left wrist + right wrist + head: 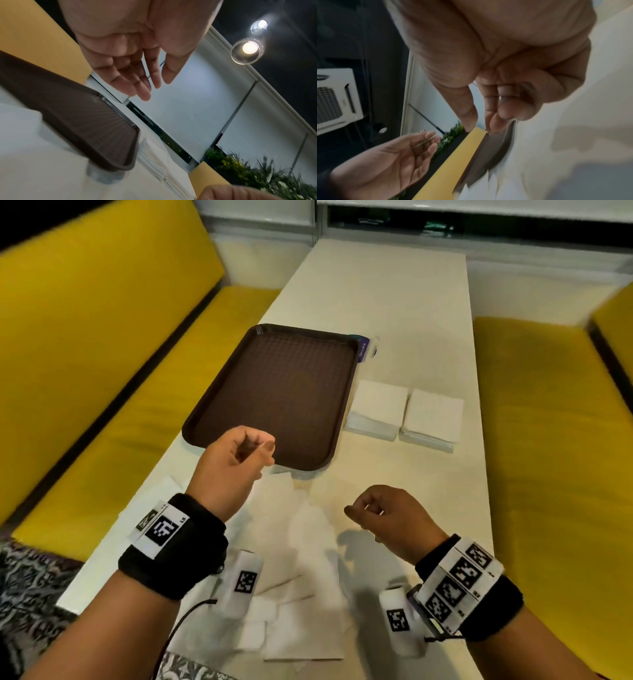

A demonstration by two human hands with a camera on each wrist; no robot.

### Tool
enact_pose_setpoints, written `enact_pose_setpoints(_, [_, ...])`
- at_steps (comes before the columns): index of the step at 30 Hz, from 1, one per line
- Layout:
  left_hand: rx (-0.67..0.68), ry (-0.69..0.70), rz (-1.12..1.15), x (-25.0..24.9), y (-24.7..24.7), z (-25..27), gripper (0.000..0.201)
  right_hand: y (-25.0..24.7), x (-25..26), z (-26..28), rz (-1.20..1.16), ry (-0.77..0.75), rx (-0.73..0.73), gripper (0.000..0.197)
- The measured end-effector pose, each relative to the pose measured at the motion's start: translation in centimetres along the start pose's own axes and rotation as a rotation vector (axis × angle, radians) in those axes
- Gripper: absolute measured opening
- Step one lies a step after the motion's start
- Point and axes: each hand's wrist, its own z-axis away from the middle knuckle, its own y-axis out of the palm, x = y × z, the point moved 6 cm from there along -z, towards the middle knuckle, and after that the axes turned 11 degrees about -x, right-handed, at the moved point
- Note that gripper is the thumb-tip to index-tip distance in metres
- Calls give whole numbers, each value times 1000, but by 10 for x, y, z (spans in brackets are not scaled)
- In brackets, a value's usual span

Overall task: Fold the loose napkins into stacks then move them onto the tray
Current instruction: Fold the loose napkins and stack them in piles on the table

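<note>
Tray (274,392) lies lengthwise along the table; both hands hover loosely curled, empty.

The tray (274,392) lies on the surface (394,302), left of centre. Two napkin stacks (404,410) sit side by side just right of it. Loose napkins (291,604) lie spread at the near edge, with benches (120,405) along both sides.

The person is wearing black wristbands (178,546) carrying white tags with black square code markings (460,575); a thin black cable (186,616) is trailing from the band at lower left.
</note>
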Motion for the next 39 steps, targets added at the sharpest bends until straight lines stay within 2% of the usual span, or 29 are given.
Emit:
enact_pose_setpoints(6, [-41,-41,-51,30,-52,10,3,39,14,23,66,-20,63,16])
enact_pose_setpoints(11, [-1,25,-284,58,-82,9,8,67,32,32,69,-30,66,14])
enact_pose_setpoints(17, [84,73,-447,90,-108,2,6,104,60,29,-188,178,44,17])
enact_pose_setpoints(20, [177,109,-576,105,-112,-2,18,121,75,31,-134,153,23,14])
enact_pose_setpoints(24, [276,109,-695,124,-108,-6,41,149,88,41,54,96,67,14])
enact_pose_setpoints(28, [365,122,-761,137,-101,-6,57,163,88,48,135,147,-4,22])
enact_pose_setpoints(31, [417,119,-763,143,-97,-6,61,168,88,53,86,218,-63,29])
enact_pose_setpoints(34, [458,105,-707,145,-95,-6,54,171,87,57,-5,292,-115,32])
enact_pose_setpoints(39, [485,133,-651,143,-93,-4,38,179,88,64,-369,437,-168,41])
